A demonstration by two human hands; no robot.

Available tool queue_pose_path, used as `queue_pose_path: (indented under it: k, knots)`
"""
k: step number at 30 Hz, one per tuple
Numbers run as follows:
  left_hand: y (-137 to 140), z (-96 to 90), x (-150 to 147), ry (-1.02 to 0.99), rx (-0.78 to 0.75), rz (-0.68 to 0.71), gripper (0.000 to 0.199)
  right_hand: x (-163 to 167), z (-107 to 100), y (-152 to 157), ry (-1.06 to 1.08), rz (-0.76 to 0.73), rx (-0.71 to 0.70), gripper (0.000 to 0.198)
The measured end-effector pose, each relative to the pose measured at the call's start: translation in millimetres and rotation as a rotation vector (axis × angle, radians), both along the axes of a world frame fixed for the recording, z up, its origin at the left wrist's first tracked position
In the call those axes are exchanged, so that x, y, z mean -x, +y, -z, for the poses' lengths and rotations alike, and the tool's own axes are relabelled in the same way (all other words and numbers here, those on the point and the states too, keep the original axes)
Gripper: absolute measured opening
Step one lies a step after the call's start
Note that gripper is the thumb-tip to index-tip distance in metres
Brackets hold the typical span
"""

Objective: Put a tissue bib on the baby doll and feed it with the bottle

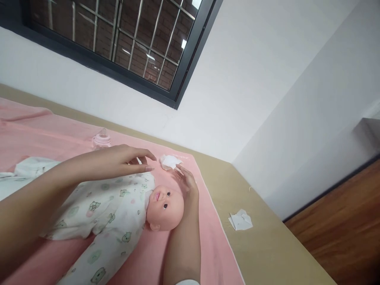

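A baby doll (169, 211) lies face up, dressed in a white outfit with green bear prints (118, 202). My left hand (127, 158) hovers over the doll's upper body, thumb and fingers apart with nothing between them. Past the doll's head reaches my right hand (187, 179), its fingers stretched out towards a crumpled white tissue (170, 162). Whether its fingertips touch the tissue I cannot tell. Behind my left hand stands a baby bottle with a pink collar (101, 138), its lower part hidden by the hand.
A pink cloth (213, 237) lies under the doll on a tan tabletop (267, 249). To the right is a folded white tissue (240, 220). A white wall (237, 79) and a dark-framed barred window (175, 95) rise behind the table.
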State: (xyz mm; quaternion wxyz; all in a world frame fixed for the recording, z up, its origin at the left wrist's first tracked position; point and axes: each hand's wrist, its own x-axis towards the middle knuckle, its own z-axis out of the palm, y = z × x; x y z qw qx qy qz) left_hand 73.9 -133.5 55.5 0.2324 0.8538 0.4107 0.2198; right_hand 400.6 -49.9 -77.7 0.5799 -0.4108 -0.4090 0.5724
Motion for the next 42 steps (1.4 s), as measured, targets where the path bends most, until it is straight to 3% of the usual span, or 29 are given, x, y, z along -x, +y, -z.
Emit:
queue_pose_path:
  k: [4,7,10,13,16,19,24,30,34,37,39,42]
  knots:
    - [3.3,-1.3,2.6,-0.011,-0.025,-0.037,0.058,-0.9,-24.2,-7.3,-0.117,0.068,-0.068,0.037]
    - [4.8,0.2,-0.3,-0.042,-0.054,-0.069,0.068,5.7,-66.4,-24.6,-0.314,0.017,-0.141,0.038]
    - [3.6,2.7,-4.5,-0.162,-0.067,-0.041,0.090,23.7,-111.9,-51.7,-0.494,-0.038,-0.297,0.033]
    - [-1.5,1.4,-3.9,-0.267,-0.008,0.083,0.093,49.6,-143.5,-81.2,-0.520,-0.178,-0.427,0.032]
    - [-7.0,-4.4,1.7,-0.265,0.024,0.181,0.089,75.0,-160.5,-105.3,-0.571,-0.406,-0.549,0.039]
    - [-9.0,-10.7,4.9,-0.197,0.055,0.305,0.082,95.0,-170.0,-121.3,-0.639,-0.546,-0.569,0.040]
    - [-7.8,-15.3,-0.1,-0.192,0.237,0.534,0.071,113.1,-176.8,-134.5,-0.723,-0.494,-0.546,0.048]
    - [-11.6,-16.0,2.3,-0.193,0.268,0.435,0.061,117.2,-177.6,-141.6,-0.729,-0.336,-0.622,0.050]
    - [-12.2,-18.4,6.5,-0.148,0.233,0.311,0.062,115.0,-177.2,-141.8,-0.677,-0.323,-0.633,0.033]
    - [-9.5,-18.8,8.5,-0.204,0.224,0.311,0.067,112.1,-175.9,-140.2,-0.649,-0.345,-0.655,0.018]
    - [-7.7,-18.6,9.3,-0.225,0.199,0.308,0.068,110.7,-175.0,-139.5,-0.643,-0.321,-0.673,0.019]
    - [-7.1,-19.0,9.4,-0.199,0.209,0.301,0.053,110.6,-174.2,-139.5,-0.639,-0.274,-0.669,0.022]
